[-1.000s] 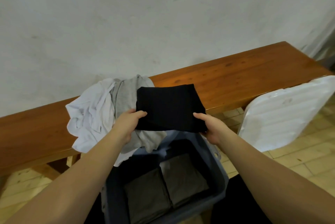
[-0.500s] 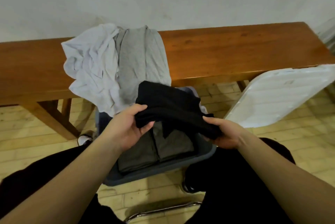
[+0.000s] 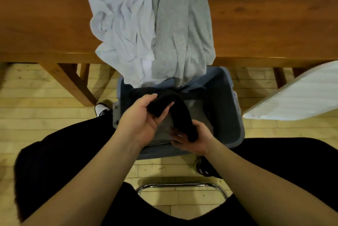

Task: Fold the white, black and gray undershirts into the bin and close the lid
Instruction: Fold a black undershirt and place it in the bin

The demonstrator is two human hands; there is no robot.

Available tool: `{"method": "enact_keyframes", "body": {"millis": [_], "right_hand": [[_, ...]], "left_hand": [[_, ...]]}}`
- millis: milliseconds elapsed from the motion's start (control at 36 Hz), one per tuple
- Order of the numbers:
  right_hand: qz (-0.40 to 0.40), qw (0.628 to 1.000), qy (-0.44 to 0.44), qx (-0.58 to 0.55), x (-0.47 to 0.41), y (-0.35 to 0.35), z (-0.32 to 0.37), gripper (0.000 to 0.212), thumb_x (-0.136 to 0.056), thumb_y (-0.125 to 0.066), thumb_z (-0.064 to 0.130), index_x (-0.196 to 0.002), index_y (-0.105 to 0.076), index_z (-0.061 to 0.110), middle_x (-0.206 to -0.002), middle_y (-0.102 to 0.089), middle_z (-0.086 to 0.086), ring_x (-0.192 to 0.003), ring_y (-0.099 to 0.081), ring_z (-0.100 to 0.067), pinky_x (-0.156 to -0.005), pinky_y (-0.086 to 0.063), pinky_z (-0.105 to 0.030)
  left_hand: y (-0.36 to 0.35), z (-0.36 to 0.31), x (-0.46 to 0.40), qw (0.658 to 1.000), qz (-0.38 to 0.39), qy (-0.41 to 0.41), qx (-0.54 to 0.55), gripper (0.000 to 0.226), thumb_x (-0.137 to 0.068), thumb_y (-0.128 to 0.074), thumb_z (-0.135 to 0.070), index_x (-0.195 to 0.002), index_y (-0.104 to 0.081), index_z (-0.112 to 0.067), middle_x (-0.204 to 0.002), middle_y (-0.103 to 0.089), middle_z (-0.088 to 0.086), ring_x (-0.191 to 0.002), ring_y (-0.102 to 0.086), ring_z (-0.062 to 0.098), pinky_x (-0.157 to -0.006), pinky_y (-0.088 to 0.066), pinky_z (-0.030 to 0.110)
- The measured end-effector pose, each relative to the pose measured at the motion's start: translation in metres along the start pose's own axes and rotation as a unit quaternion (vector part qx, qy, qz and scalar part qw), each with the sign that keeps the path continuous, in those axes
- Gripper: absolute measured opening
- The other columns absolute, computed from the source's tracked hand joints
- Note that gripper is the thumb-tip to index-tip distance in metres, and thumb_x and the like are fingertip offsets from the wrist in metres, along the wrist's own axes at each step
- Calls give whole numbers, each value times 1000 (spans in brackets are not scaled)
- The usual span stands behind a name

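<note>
Both your hands, left hand [image 3: 140, 119] & right hand [image 3: 192, 141], grip the black undershirt [image 3: 175, 108] over the bin [image 3: 228, 116]. Beyond them, white undershirt [image 3: 124, 30] & gray undershirt [image 3: 182, 31] drape off the desk [image 3: 265, 28] onto bin's far rim; lid [image 3: 296, 94] right.

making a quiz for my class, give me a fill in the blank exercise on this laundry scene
1. Both hands grip the folded ____ undershirt above the bin.
2. The white undershirt and gray undershirt lie unfolded on the wooden ____.
3. The white lid is ____ the bin, standing to its right.
4. The left hand and right hand hold ____ ends of the garment.

Missing words: black; bench; off; opposite
</note>
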State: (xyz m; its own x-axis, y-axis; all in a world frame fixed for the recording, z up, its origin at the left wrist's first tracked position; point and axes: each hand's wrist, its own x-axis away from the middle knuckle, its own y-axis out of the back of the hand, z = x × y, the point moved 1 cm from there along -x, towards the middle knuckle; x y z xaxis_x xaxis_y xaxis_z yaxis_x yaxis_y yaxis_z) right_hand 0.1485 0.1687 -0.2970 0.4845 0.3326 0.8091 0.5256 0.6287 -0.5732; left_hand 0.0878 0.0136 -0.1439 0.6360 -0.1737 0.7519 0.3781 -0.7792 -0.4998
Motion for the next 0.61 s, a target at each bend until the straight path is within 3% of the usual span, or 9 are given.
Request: {"method": "enact_keyframes", "body": {"millis": [111,194,278,333,500,611], "right_hand": [[-29,995,41,-88,-26,-21,-5,39,-83,-48,24,-114,-62,4,-104,-62,-19,-96,-56,-30,-96,-33,-37],[-29,994,43,-95,-37,-34,-5,50,-82,-50,28,-127,-62,10,-120,-64,-17,-107,-60,-32,-94,-42,-41],[-8,994,31,-107,-45,-38,-7,62,-77,-56,26,-138,-56,13,-143,-53,-15,-127,-51,-33,-110,-34,-43],[11,994,30,-108,-51,-37,-8,66,-78,-56,27,-142,-52,13,-148,-48,-14,-130,-49,-33,-108,-32,-43],[-21,994,9,-104,-60,-23,4,46,-76,-60,25,-119,-65,9,-109,-71,-18,-100,-64,-33,-96,-47,-46],[-75,997,-28,-11,-61,-5,24,25,-80,-64,23,-102,-65,12,-91,-68,-10,-78,-62,-21,-61,-55,-29]], "left_hand": [[4,-4,-5,999,-3,1,32,30,-98,-53,-8,-126,-56,-1,-109,-72,19,-94,-73,31,-58,-58,23],[6,-7,-10,998,-5,1,55,29,-98,-53,-8,-126,-57,-1,-114,-71,19,-94,-73,30,-56,-57,21],[9,-11,-18,998,-8,1,62,23,-98,-53,-9,-118,-60,-2,-111,-72,17,-93,-74,28,-57,-57,19],[11,-13,-24,998,-15,1,66,17,-98,-53,-9,-111,-61,-3,-106,-74,16,-92,-74,28,-59,-58,18],[25,-19,-48,997,-67,-28,12,11,-98,-52,-8,-104,-60,-4,-96,-75,13,-89,-74,29,-56,-56,20],[48,-17,-67,986,-153,-9,-58,6,-97,-52,-9,-102,-54,-8,-102,-67,19,-79,-72,31,-58,-56,25]]}}
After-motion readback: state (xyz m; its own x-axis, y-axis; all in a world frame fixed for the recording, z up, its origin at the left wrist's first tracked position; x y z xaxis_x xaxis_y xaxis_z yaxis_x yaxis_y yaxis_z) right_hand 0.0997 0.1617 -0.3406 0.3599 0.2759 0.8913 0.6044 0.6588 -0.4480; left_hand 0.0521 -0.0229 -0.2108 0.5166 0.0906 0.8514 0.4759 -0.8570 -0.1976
